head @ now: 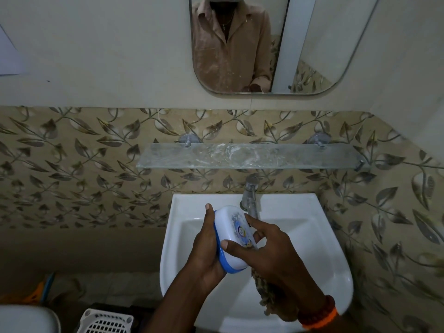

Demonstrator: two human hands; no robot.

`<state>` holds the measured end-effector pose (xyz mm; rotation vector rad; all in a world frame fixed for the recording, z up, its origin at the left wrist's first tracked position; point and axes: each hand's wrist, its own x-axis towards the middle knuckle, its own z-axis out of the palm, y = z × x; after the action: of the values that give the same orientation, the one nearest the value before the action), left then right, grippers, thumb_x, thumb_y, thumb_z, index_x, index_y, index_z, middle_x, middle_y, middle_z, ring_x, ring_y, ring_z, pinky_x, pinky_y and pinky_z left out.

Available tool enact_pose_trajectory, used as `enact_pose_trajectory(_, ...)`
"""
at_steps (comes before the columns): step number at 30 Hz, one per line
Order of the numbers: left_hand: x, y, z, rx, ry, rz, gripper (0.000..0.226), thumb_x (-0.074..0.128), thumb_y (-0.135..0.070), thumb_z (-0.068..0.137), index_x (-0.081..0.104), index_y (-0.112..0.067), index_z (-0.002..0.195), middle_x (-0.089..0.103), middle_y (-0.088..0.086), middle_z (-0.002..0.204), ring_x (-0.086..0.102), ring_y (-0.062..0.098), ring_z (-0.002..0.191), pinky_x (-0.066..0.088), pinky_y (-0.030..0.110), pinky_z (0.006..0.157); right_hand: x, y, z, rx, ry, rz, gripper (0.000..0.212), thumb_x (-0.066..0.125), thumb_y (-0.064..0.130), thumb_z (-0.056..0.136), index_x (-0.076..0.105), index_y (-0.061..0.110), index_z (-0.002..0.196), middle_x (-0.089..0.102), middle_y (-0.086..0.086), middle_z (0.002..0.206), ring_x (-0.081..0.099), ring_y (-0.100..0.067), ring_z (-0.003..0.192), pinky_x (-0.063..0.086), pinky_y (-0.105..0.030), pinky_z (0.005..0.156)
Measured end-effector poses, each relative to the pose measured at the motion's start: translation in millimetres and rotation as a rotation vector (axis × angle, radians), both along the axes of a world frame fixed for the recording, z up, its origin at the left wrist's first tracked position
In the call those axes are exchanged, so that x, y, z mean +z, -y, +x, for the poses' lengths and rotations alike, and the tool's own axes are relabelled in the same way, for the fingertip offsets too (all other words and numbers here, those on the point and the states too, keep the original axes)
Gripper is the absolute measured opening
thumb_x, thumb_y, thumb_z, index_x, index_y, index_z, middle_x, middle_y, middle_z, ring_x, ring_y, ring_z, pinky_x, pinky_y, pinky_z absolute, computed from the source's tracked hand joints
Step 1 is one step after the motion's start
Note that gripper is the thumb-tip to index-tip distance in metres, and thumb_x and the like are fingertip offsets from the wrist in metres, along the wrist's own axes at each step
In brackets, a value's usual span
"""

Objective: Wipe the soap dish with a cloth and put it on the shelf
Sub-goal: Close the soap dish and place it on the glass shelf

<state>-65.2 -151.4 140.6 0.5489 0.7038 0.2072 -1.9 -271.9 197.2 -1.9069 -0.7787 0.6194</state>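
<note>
My left hand (204, 251) cups the dish (231, 239) from below, fingers curled round its rim. My right hand (269, 246) pinches it, cloth (265, 293) trailing under the palm. Long axis runs away from me; shelf (247, 156) lies straight ahead, above both hands.

Glass shelf (249, 156) fixed to leaf-patterned wall on two metal brackets (187, 140), just above tap. Surface carries whitish smears and streaks. White sink (324, 248) below; soap dish held over it, not resting.
</note>
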Motion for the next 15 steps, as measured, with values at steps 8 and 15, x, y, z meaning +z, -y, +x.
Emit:
enact_pose_trajectory(8,-2,3,4,0.004,-0.013,-0.014,0.083,0.042,-0.078,0.083,0.066,-0.012,0.127,0.073,0.025,0.116,0.070,0.042,0.103,0.065,0.049,0.073,-7,1,3,-0.005,0.014,0.017,0.040,0.086,0.030,0.072,0.052,0.047,0.085,0.057,0.025,0.073,0.054,0.031,0.072,0.043,0.003,0.055)
enact_pose_trajectory(15,-8,11,3,0.017,0.029,-0.067,0.077,0.054,-0.070,0.083,0.063,-0.010,0.131,0.068,0.028,0.126,0.065,0.045,0.117,0.056,0.055,0.095,-10,1,6,0.014,-0.006,-0.069,0.046,0.084,0.043,0.072,0.046,0.047,0.099,0.055,0.023,0.083,0.060,0.011,0.071,0.045,0.002,0.058)
